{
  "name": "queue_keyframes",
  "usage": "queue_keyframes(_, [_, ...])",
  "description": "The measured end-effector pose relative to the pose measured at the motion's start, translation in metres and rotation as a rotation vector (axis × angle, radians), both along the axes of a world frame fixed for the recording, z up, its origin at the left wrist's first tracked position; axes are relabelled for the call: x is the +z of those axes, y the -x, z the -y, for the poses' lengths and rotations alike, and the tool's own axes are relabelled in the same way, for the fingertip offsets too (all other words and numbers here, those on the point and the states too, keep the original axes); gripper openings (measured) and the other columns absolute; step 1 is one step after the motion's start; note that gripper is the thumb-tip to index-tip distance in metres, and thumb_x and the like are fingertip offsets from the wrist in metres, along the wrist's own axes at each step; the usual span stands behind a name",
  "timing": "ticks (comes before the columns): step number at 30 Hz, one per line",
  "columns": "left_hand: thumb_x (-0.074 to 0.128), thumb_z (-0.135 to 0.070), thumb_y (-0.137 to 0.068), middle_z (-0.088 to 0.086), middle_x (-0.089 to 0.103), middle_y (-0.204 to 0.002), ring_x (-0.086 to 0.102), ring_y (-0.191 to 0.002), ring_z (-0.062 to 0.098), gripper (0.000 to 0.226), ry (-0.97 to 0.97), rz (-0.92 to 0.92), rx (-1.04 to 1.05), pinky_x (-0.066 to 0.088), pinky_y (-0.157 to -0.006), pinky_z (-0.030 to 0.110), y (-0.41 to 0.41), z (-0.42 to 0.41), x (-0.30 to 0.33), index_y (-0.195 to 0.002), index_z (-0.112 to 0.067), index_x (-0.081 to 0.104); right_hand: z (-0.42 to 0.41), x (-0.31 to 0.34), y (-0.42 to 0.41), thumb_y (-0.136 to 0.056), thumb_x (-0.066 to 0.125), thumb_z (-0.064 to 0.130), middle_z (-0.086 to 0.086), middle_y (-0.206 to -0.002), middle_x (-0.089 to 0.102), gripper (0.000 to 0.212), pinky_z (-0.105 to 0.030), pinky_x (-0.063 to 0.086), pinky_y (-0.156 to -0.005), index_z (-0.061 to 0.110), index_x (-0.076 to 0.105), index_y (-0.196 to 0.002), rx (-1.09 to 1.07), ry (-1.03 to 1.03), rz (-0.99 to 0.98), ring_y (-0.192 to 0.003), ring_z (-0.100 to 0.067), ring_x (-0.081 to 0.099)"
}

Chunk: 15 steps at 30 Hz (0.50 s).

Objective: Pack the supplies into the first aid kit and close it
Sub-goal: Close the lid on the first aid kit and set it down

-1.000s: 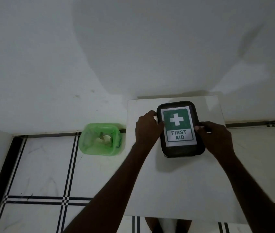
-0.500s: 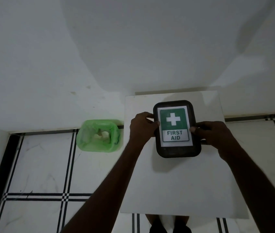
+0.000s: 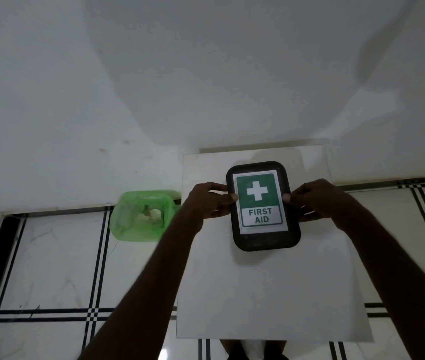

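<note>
The first aid kit (image 3: 262, 206) is a black rounded box with a green and white "FIRST AID" label on its lid. It lies closed on the far half of a white table (image 3: 266, 289). My left hand (image 3: 210, 201) grips its left side, thumb on the lid's edge. My right hand (image 3: 315, 200) grips its right side the same way. No loose supplies are visible; the kit's inside is hidden.
A small bin lined with a green plastic bag (image 3: 142, 216) stands on the tiled floor left of the table, against the white wall. White floor tiles with black stripes surround the table. My feet show at the table's near edge.
The view has tilted slightly, so the kit sits a little higher in frame. Both hands have shifted along the kit's sides, thumbs now resting on the lid's edges.
</note>
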<state>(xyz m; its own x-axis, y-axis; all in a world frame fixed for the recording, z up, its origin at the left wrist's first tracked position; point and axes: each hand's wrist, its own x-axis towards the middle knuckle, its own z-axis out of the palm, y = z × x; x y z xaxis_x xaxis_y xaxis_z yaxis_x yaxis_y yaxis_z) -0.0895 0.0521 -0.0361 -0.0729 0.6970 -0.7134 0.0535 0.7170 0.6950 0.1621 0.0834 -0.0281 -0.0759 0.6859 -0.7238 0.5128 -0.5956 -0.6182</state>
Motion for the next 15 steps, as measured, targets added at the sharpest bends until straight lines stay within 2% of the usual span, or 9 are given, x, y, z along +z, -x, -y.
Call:
queue_keyframes(3, [0.079, -0.036, -0.081, 0.014, 0.072, -0.117, 0.070, -0.107, 0.028, 0.056, -0.010, 0.006, -0.034, 0.061, -0.084, 0.036, 0.010, -0.020, 0.001, -0.123, -0.003, 0.061, -0.029, 0.005, 0.003, -0.082, 0.069, 0.044, -0.013, -0.099, 0.067, 0.050, -0.031, 0.055, -0.069, 0.002, 0.060, -0.108, -0.002, -0.152, -0.003, -0.091, -0.027, 0.067])
queue_keyframes(5, [0.075, -0.041, -0.084, 0.015, 0.073, -0.115, 0.069, -0.108, 0.029, 0.054, -0.024, 0.009, 0.009, 0.060, -0.086, 0.037, 0.005, -0.032, -0.002, -0.119, -0.001, 0.065, -0.043, 0.001, 0.011, -0.083, 0.069, 0.043, -0.016, -0.103, 0.069, 0.055, -0.033, 0.056, -0.071, -0.003, 0.059, -0.111, -0.071, -0.153, -0.079, -0.091, -0.028, 0.068])
queue_keyframes(8, [0.074, -0.033, -0.087, 0.018, 0.072, -0.114, 0.069, -0.105, 0.030, 0.050, -0.020, -0.015, 0.039, 0.060, -0.083, 0.034, -0.002, -0.044, -0.006, -0.117, 0.006, 0.064, -0.054, -0.010, 0.019, -0.084, 0.071, 0.029, -0.020, -0.103, 0.071, 0.047, -0.034, 0.057, -0.073, -0.007, 0.058, -0.110, -0.148, -0.059, -0.164, -0.088, -0.027, 0.069])
queue_keyframes(11, [0.076, -0.026, -0.086, 0.022, 0.071, -0.116, 0.069, -0.103, 0.032, 0.050, -0.026, -0.015, 0.055, 0.059, -0.089, 0.040, -0.002, -0.050, -0.011, -0.117, 0.011, 0.063, -0.059, -0.017, 0.021, -0.085, 0.070, 0.022, -0.016, -0.092, 0.069, 0.042, -0.030, 0.054, -0.065, -0.009, 0.058, -0.110, -0.183, -0.031, -0.161, -0.081, -0.024, 0.067])
queue_keyframes(13, [0.076, -0.023, -0.085, 0.024, 0.071, -0.115, 0.069, -0.097, 0.030, 0.049, -0.028, -0.026, 0.066, 0.058, -0.092, 0.042, -0.003, -0.052, -0.014, -0.116, 0.013, 0.063, -0.060, -0.022, 0.021, -0.085, 0.070, 0.022, -0.018, -0.096, 0.069, 0.043, -0.029, 0.053, -0.065, -0.010, 0.057, -0.111, -0.195, -0.032, -0.157, -0.081, -0.024, 0.066])
queue_keyframes(15, [0.076, -0.023, -0.084, 0.023, 0.071, -0.110, 0.069, -0.088, 0.025, 0.050, -0.038, -0.032, 0.074, 0.060, -0.088, 0.039, -0.004, -0.053, -0.016, -0.115, 0.014, 0.062, -0.060, -0.026, 0.022, -0.085, 0.069, 0.023, -0.020, -0.103, 0.069, 0.045, -0.029, 0.053, -0.066, -0.010, 0.056, -0.114, -0.202, -0.031, -0.154, -0.083, -0.025, 0.066])
